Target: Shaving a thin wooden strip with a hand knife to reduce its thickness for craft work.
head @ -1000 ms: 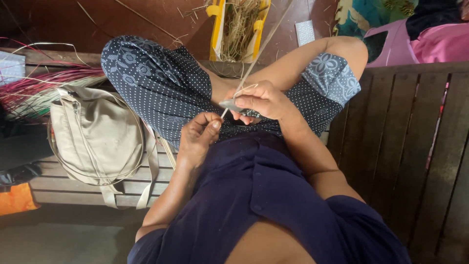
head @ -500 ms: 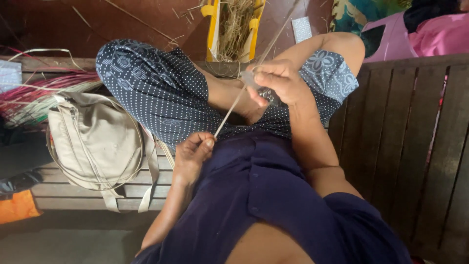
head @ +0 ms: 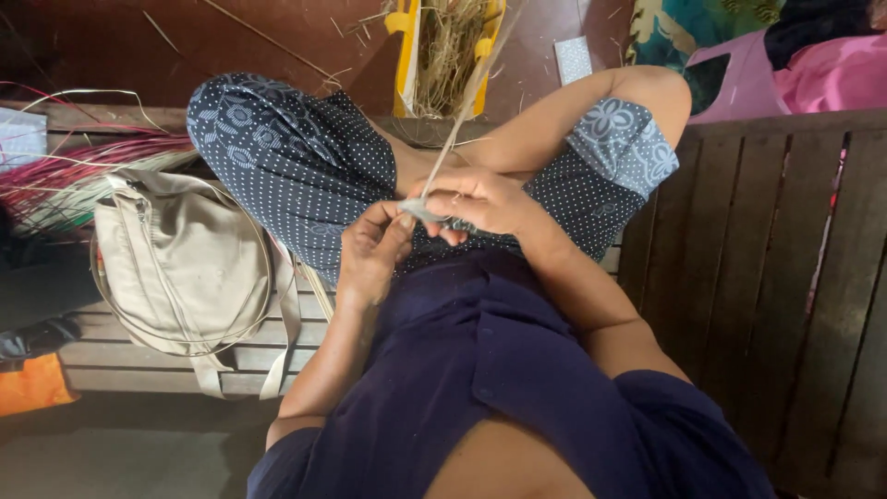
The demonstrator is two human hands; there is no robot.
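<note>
I sit cross-legged on a wooden slatted bench [head: 758, 277], wearing dotted blue trousers and a dark blue top. Both hands meet over my lap. My left hand [head: 371, 248] pinches the lower end of a thin pale straw strip [head: 459, 115]. My right hand [head: 480, 199] is closed on the same strip just above it, with a small grey flat piece [head: 422, 212] at its fingertips. From my hands the strip runs up and away toward a yellow holder [head: 407, 51] full of dry straw.
A beige shoulder bag [head: 180, 263] lies on the bench to my left. Pink and green dyed strips [head: 74, 176] are piled beyond it. A small white box [head: 574, 58] lies on the red floor. Pink cloth [head: 813, 79] is at the top right, an orange item [head: 32, 383] at the bottom left.
Half a second ago my right hand had drawn up along the strip, away from the left. It has come back down, and both hands are together again.
</note>
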